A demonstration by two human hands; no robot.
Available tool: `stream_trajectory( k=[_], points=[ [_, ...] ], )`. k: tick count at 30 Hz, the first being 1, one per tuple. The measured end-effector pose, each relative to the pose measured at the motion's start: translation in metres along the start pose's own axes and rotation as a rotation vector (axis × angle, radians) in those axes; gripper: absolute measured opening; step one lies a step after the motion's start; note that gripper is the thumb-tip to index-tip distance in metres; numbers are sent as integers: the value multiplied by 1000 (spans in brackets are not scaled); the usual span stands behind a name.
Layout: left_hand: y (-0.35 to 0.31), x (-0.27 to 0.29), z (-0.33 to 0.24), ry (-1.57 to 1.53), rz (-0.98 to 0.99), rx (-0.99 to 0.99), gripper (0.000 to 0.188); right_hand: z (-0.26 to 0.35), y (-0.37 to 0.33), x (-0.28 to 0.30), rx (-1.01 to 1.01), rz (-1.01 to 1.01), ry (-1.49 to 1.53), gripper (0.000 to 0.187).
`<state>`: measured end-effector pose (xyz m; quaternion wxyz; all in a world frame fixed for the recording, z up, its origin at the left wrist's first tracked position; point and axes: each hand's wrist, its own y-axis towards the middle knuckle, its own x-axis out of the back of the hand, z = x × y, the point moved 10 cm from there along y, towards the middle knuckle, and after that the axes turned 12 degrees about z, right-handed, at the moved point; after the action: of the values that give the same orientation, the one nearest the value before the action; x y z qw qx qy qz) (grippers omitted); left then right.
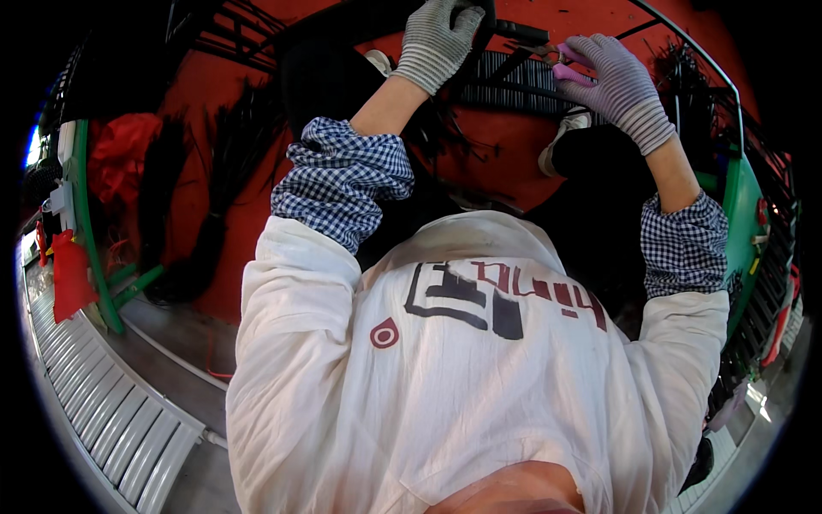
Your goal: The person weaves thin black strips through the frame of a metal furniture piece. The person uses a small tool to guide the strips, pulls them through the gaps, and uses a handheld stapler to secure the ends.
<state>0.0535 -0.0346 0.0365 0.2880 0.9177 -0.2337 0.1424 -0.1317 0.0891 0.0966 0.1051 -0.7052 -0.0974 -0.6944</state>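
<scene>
My right hand (pixel 616 86), in a grey-striped knit glove, is closed around the pink handles of a pair of pliers (pixel 575 75). The metal jaws point left, close to a black bar (pixel 521 32); whether they touch it, I cannot tell. At the top edge my left hand (pixel 435 44), gloved alike, is closed against a dark part (pixel 481 43) beside that bar. The top of this hand is partly cut off by the frame, and the dark part's full shape is lost in shadow.
Bundles of thin black strips (pixel 227 184) hang or lie at the left over a red floor (pixel 193 248), near a red bag (pixel 124 154). A dark ribbed stack (pixel 522 86) lies beneath my hands. Green frames (pixel 81 214) flank both sides; a roller conveyor (pixel 103 394) runs at lower left.
</scene>
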Motion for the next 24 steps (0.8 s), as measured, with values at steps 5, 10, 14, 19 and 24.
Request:
stream_trajectory(
  k=[5, 10, 14, 19, 24],
  points=[
    [0, 0, -8, 19, 44, -19, 34, -12, 6, -8, 27, 117, 187, 56],
    [1, -5, -6, 4, 131, 84, 50, -23, 11, -16, -8, 199, 326, 55],
    [2, -7, -5, -34, 146, 123, 52, -22, 13, -21, -5, 255, 345, 53],
    [2, -8, -3, -64, 142, 129, 52, -19, 15, -18, -18, 230, 398, 51],
    [2, -10, 2, -100, 156, 180, 53, -20, 16, -22, -23, 297, 396, 51]
  ],
)
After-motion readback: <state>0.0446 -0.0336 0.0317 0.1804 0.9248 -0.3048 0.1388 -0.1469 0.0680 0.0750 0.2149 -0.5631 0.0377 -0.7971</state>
